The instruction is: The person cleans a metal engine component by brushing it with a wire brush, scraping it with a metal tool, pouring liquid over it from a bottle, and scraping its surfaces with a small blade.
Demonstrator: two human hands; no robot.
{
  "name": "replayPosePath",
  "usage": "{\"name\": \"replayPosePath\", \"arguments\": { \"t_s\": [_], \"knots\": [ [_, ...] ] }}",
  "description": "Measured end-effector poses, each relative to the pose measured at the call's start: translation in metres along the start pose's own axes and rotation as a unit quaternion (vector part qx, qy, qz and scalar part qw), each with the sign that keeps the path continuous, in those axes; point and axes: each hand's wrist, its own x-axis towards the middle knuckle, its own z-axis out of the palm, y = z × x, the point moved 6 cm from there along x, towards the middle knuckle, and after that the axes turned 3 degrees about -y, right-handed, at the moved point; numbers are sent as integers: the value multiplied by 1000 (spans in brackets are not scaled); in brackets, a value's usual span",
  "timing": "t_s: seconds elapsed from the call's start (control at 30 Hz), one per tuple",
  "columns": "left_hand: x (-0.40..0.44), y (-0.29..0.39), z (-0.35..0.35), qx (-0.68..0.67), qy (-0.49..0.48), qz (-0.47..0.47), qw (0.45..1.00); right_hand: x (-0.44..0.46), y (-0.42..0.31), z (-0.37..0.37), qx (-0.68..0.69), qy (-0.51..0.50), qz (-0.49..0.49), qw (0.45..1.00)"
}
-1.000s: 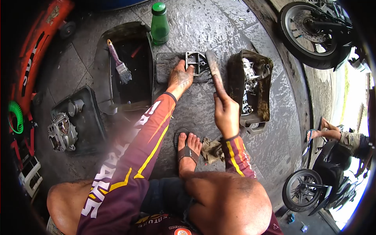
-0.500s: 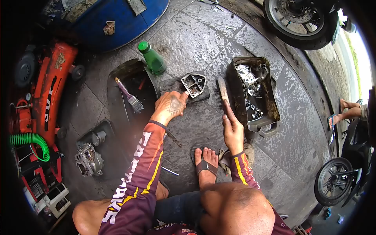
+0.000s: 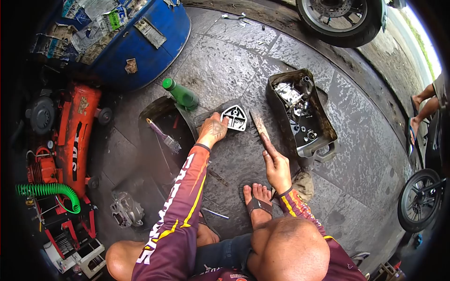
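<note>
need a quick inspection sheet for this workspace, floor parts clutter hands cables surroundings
Surface: grey tiled floor, patchy and stained
Job's things: ribbed metal part; long flat tool, apart from it
Clutter: dark bin holding metal pieces, brush, green bottle, crumpled rag, metal casting
Hands: left hand grips the part's left edge; right hand holds the tool's lower end
Cables: electric cable, nothing seen for certain; green coiled hose at left
Surroundings: red jack, blue drum, wheel upper right, another person's feet at right
</note>
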Motion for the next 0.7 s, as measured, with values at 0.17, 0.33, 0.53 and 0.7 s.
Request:
{"name": "replayPosePath", "arguments": {
  "t_s": [0.17,0.33,0.53,0.7],
  "knots": [
    [-11,-1,17,-114,-24,14,993,12,-12,8,-159,-7,-93,983],
    [3,-12,31,-153,18,58,986,42,-6,25,-237,-35,-121,963],
    [-11,-5,40,-379,-86,-31,921,141,-40,37,-298,-4,-116,947],
    [-20,-4,34,-371,-49,-37,927,32,-60,-5,-189,-25,-197,962]
  ]
}}
